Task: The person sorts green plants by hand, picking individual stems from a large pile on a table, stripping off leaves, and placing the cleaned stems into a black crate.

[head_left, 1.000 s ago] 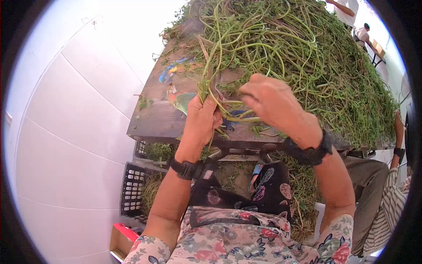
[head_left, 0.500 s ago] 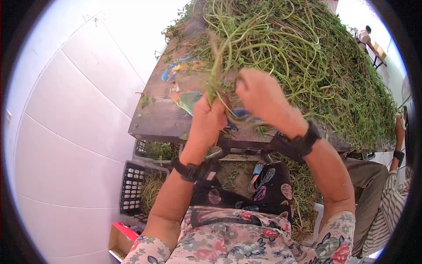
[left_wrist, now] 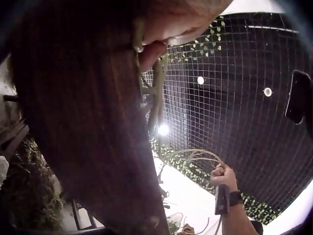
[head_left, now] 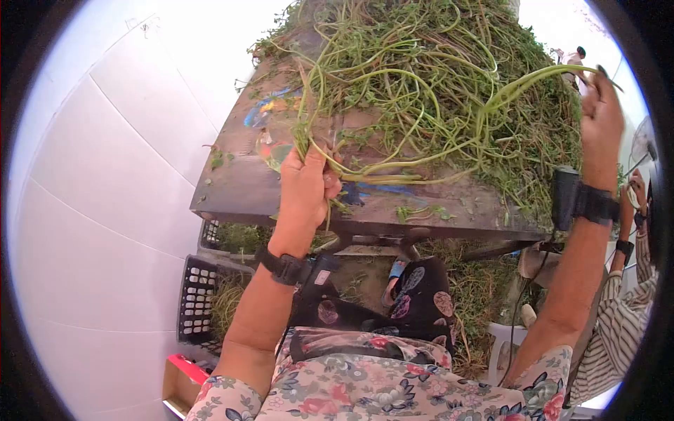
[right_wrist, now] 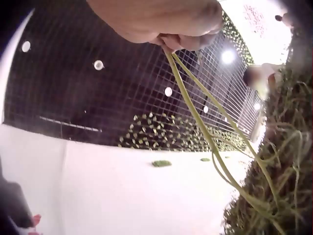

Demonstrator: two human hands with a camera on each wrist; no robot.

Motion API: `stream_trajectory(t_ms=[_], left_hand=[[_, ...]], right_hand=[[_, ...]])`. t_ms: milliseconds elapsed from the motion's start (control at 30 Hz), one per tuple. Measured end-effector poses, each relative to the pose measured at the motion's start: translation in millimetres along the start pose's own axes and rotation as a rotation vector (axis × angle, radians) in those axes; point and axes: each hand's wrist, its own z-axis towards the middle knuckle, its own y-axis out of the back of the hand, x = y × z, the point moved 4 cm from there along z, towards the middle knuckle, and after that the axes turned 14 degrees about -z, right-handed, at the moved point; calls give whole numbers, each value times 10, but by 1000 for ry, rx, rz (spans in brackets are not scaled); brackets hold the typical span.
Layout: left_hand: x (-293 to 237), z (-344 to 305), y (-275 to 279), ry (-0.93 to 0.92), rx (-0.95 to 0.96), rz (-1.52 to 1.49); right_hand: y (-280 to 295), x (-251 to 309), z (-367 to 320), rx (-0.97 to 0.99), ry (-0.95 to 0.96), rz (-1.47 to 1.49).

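Note:
Low over the table [head_left: 239, 200], my left hand [head_left: 303, 186] grips a small bunch of green stems [head_left: 300, 137], their ends standing up past the thumb. In the left wrist view a thick stem [left_wrist: 156, 93] runs down from the fingers. Out to the right and raised, my right hand [head_left: 602, 123] pinches the ends of long green stems [head_left: 537, 76]. These stretch down and left across the big leafy heap [head_left: 421, 84]. The right wrist view shows two stems [right_wrist: 188, 98] fanning out below the fingertips toward the heap.
Plastic scraps [head_left: 270, 109] lie at the table's left. Below stands a black crate [head_left: 199, 298] with plant matter, near a box with a red edge [head_left: 186, 368]. A person in a striped garment [head_left: 618, 330] is close at the right. A white stool [head_left: 502, 344] stands by my right side.
My right hand has swung from beside the left hand far out to the right and up, drawing long stems with it. The left hand still holds its bunch, slightly further left in view.

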Motion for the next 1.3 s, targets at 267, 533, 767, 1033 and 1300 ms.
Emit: stream_trajectory(t_ms=[267,533,767,1033,1300], left_hand=[[-5,48,29,-39,-22,-25],[-139,6,46,-155,-198,-27],[-265,-588,150,45,-4,-25],[-149,-1088,-82,299,16,-38],[-225,-1069,105,205,-87,-41]], right_hand=[[1262,-76,387,-672,-496,691],[1125,602,-84,-382,-317,502],[648,1106,-992,-195,303,-1037],[-388,2395,-2587,397,513,728],[-529,2495,-2937,548,362,769]])
